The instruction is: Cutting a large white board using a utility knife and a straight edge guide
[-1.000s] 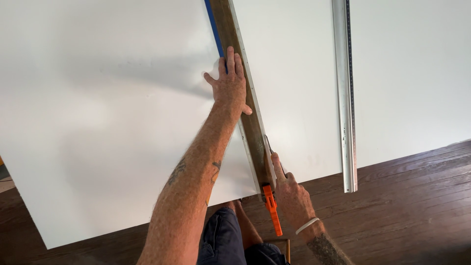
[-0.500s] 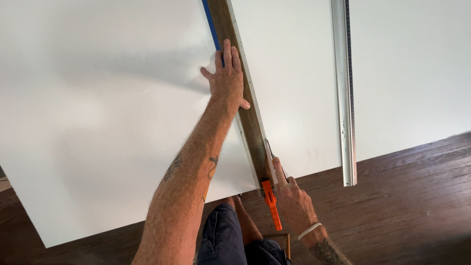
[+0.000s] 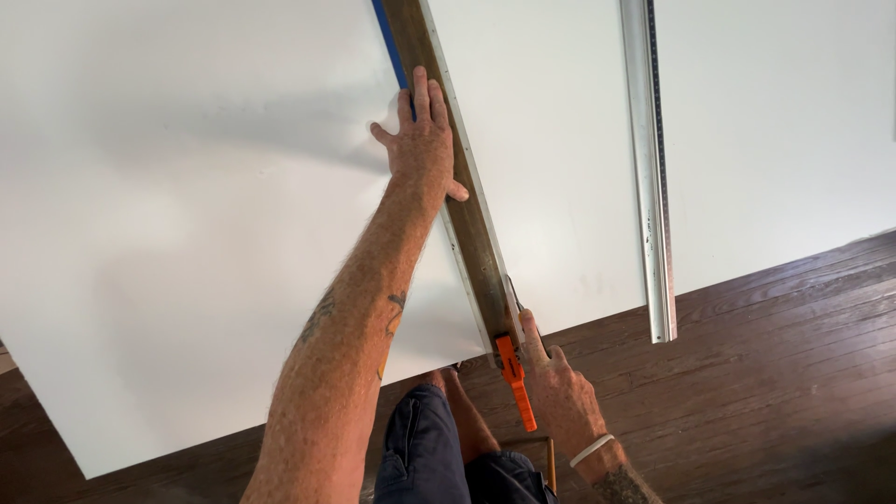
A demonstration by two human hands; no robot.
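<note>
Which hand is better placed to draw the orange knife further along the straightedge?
The right hand. It already grips the orange utility knife at the near end of the wood-and-metal straightedge. The left hand lies flat, pressing the straightedge onto the white board, so it seems needed there.

A long, narrow aluminium ruler (image 3: 651,168) with a dark graduated edge is laid flat on the right part of the white board, running from the top of the view down to the board's lower edge, which is slightly overhung by its lower end. It is set well apart from the work at the centre and lies almost parallel to it. A dark brown wooden plank floor (image 3: 765,392) is seen below and to the right of the board, its planks running at a slight slant. A strip of the same floor is shown at the lower left. A small brown wooden frame corner (image 3: 541,453) is glimpsed on the floor at the bottom centre, partly hidden.
</note>
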